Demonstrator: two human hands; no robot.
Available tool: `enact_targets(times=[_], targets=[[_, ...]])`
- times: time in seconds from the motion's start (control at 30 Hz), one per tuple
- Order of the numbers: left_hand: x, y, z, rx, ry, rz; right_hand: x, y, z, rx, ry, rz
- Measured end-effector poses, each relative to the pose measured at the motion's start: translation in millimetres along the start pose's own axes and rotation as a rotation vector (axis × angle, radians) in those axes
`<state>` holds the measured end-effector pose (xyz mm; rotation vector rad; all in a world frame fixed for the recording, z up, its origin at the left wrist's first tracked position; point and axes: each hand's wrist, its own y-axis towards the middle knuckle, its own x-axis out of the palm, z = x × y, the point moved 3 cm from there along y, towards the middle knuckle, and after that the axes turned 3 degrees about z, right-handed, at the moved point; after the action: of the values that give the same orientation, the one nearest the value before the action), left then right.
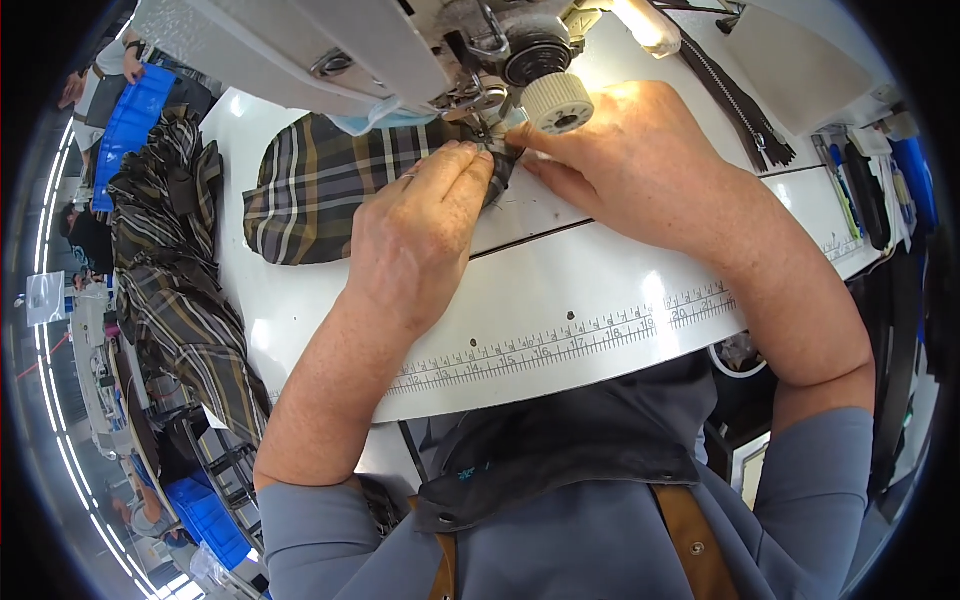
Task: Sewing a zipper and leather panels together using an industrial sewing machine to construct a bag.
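Note:
A plaid fabric piece (310,195) in dark grey, tan and white, with a rounded left end, lies on the white sewing table under the sewing machine (370,50). My left hand (415,215) rests on it from above, fingers together and stretched toward the needle area, pressing the cloth down. From the other side, my right hand (640,165) reaches in below the lamp. Its thumb and forefinger close on the fabric's right edge beside the presser foot (483,128). The fingertips and the machine's cream knob (557,103) partly hide the stitching spot.
A heap of matching plaid cloth (165,250) hangs along the table's left edge. A dark zipper (735,100) lies at the upper right, near pens (840,185). A printed ruler (560,345) runs along the front edge. Blue bins (135,125) and other people are farther left.

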<state>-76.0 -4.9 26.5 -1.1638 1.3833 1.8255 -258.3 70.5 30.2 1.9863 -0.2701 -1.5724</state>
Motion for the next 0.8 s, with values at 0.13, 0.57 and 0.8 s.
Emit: enact_targets(times=[0.13,0.57,0.8], targets=[[0.7,1.3,-0.3,0.071,0.031,0.051,-7.9,3.5,8.3,0.025,-0.040,0.004],[3.3,1.3,-1.1,0.066,0.048,0.064,-24.4,6.7,18.4,0.117,0.076,-0.005],[3.0,1.2,-4.0,0.061,0.016,0.079,-26.8,7.6,21.0,0.305,0.325,-0.095]])
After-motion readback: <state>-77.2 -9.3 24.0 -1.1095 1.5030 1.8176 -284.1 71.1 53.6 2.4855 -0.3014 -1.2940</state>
